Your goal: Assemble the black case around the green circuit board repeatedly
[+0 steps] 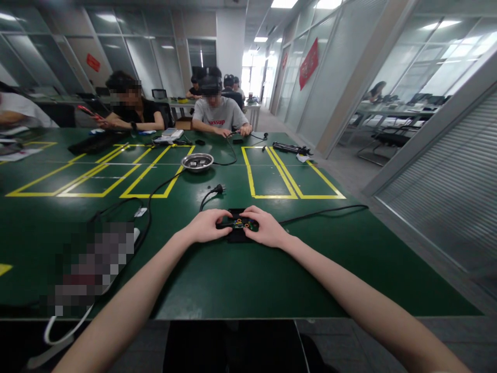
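Held small black device [237,228] at near middle of green counter [233,280]: pinched at left end with left hand [205,226], at right end with right hand [266,228], fingers curled over coloured parts on top. Just beyond, saw loose black plug [218,189]; farther, metal dish [198,162] between yellow tape outlines [279,197]; at far edge, seated people [219,111].

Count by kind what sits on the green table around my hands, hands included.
Black device: 1
Hands holding it: 2, left hand and right hand
Metal bowl: 1
Loose plug: 1
Total: 5
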A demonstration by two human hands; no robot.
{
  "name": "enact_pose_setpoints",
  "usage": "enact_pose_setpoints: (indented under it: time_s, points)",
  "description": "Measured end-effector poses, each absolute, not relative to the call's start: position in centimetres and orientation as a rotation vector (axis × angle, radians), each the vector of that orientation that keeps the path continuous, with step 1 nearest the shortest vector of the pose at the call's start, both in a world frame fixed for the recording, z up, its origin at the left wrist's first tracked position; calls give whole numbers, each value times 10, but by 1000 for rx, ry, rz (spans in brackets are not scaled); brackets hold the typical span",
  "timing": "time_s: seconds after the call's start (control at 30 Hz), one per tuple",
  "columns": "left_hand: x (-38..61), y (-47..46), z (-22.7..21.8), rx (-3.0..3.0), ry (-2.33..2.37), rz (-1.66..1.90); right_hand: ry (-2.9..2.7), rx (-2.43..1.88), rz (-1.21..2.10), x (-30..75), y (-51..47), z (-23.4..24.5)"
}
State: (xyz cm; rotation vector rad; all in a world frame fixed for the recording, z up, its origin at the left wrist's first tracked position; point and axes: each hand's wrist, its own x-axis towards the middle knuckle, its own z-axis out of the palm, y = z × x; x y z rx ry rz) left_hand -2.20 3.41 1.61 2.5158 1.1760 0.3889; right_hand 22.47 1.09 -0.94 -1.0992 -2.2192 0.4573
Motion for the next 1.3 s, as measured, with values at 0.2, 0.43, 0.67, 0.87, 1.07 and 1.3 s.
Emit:
enact_pose_setpoints:
  time_s: [0.2, 0.43, 0.67, 0.87, 1.07, 1.3]
  points:
    - [-23, 35, 13, 2505, 1165, 448, -2097, -1066, 489, 213, 11, -16]
    - [-24, 41, 13, 2423, 1170, 529, -2216, -1162, 436, 240, 20, -5]
    - [-29, 44, 19, 2184, 1050, 618, -2249, -1157, 655, 267, 31, 6]
    - [-36, 42, 30, 1885, 893, 373, -2249, -1045, 986, 264, 22, 13]
    - [-36, 39, 28, 1909, 973, 317, -2371, -1078, 809, 259, 23, 5]
    - [-33, 41, 13, 2001, 1039, 460, -2433, -1129, 519, 253, 27, 1]
